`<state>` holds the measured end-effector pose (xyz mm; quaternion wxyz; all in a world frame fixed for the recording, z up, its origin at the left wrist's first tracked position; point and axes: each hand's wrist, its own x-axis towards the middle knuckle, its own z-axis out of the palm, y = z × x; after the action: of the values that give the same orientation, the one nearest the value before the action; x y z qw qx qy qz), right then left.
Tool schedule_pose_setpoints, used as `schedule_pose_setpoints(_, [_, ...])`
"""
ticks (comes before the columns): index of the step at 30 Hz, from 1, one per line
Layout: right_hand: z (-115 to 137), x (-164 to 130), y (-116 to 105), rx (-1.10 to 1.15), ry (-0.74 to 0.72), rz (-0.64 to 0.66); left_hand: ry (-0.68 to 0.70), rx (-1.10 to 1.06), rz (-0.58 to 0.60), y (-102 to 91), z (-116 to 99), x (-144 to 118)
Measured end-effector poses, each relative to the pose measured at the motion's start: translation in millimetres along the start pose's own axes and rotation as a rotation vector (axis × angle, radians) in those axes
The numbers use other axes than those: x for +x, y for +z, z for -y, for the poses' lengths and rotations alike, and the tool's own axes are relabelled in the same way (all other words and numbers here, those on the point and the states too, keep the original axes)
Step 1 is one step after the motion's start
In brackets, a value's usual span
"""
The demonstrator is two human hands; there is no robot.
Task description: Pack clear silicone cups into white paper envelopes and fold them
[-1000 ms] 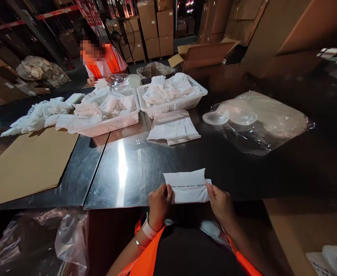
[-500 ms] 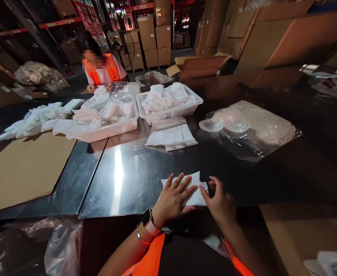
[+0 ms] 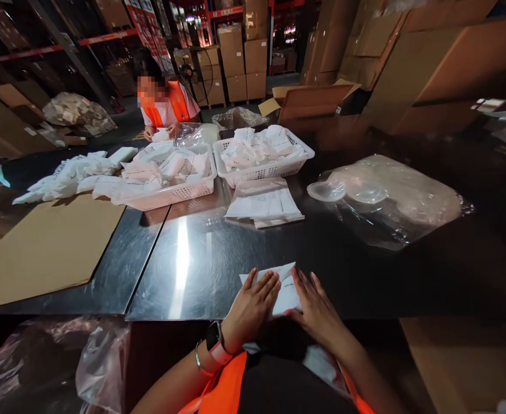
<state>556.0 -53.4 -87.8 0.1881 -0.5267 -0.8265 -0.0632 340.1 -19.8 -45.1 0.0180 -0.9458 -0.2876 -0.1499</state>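
A white packet with small printed text [image 3: 286,293] lies at the table's near edge; whether it is paper or a thin bag I cannot tell. My left hand [image 3: 255,302] rests flat across its left part, fingers stretched out. Along its right edge lies my right hand [image 3: 315,305], fingers extended, thumb on the near corner. Part of the packet is hidden beneath both hands. Farther off is a stack of similar flat white packets [image 3: 265,204], just in front of a white perforated basket [image 3: 270,171] full of filled white packets.
A second basket [image 3: 171,195] and a pile of white packets [image 3: 69,175] stand to the left, behind a cardboard sheet [image 3: 50,247]. At right lies a clear plastic bag with round pieces [image 3: 399,195]. A co-worker [image 3: 169,106] in an orange vest works across the metal table [image 3: 218,270].
My right hand has gone from a raised pinch at the packet's right side to lying flat on its edge. The packet's right part now looks folded in. My left hand's fingers have drawn closer together.
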Motion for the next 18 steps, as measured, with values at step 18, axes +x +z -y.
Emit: schedule_pose_setpoints(18, [2,-2,-2,-0.049,0.080,-0.292,-0.687,0.426,0.027,-164.1,231,78])
